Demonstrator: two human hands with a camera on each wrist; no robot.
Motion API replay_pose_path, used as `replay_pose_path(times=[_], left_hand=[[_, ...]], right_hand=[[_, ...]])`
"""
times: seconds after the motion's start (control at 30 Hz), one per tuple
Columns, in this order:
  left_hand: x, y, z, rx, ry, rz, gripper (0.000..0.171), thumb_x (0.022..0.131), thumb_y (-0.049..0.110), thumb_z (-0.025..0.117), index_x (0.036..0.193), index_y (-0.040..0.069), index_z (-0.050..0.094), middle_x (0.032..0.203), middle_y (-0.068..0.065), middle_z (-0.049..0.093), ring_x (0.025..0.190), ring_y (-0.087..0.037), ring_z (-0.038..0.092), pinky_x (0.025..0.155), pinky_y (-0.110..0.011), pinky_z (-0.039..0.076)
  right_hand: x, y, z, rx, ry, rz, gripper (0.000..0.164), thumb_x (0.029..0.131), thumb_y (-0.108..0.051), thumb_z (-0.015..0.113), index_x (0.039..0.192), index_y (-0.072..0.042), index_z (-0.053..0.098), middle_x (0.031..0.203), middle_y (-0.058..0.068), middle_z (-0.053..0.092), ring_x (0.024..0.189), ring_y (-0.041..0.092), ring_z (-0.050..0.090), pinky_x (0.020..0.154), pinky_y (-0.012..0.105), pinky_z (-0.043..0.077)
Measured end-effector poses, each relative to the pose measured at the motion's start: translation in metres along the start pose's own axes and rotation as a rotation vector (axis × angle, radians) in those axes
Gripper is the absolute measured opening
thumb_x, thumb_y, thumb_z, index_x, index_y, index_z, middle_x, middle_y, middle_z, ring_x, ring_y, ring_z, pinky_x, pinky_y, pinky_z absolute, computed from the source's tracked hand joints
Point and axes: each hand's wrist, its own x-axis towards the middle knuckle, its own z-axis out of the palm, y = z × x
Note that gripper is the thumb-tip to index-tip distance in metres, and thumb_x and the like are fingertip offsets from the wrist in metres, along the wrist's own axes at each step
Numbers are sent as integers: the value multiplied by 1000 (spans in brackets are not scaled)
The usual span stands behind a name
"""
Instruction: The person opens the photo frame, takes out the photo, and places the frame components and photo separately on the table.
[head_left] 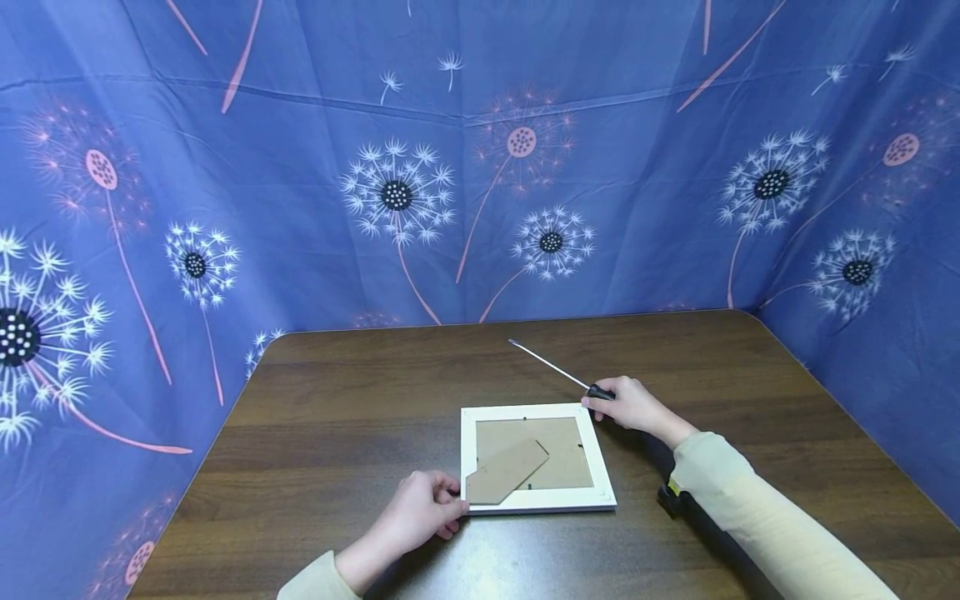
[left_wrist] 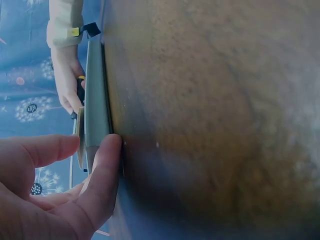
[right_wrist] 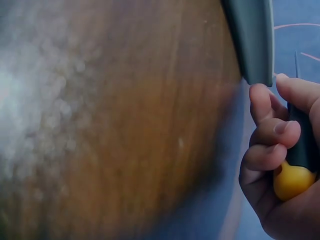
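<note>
Steadying step, we reckon: left hand [head_left: 418, 512] pinching picture frame [head_left: 558, 500], right hand [head_left: 633, 406] gripping screwdriver [head_left: 599, 392]; next probably calls for working black tabs [head_left: 581, 446].

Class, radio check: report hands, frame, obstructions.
Left hand holds frame by corner; right hand grips screwdriver. Frame face-down on table. Stand partly covers backing.

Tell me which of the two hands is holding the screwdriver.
The right hand, beside the picture frame's far right corner, grips the screwdriver by its handle. The left hand instead holds the frame's near left corner.
</note>
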Motion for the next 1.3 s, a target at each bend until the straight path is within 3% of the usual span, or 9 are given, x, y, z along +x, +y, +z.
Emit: replay_pose_path(times=[0.23, 1.3], left_hand=[[2, -2, 0, 24, -5, 7, 23, 79, 2, 69, 95, -12, 60, 66, -15, 68, 50, -23, 66, 45, -28, 56], [1, -6, 0, 32, 13, 29, 25, 79, 1, 70, 96, -13, 60, 64, -12, 67, 48, -18, 64, 44, -26, 55]], right_hand=[[3, 2, 5, 35, -41, 31, 30, 92, -32, 61, 75, -7, 60, 48, -3, 42, 37, 9, 34, 34, 20, 32], [0, -1, 8, 52, -25, 33, 27, 90, -29, 63, 76, -7, 60, 52, -1, 45, 37, 9, 35, 34, 18, 32]])
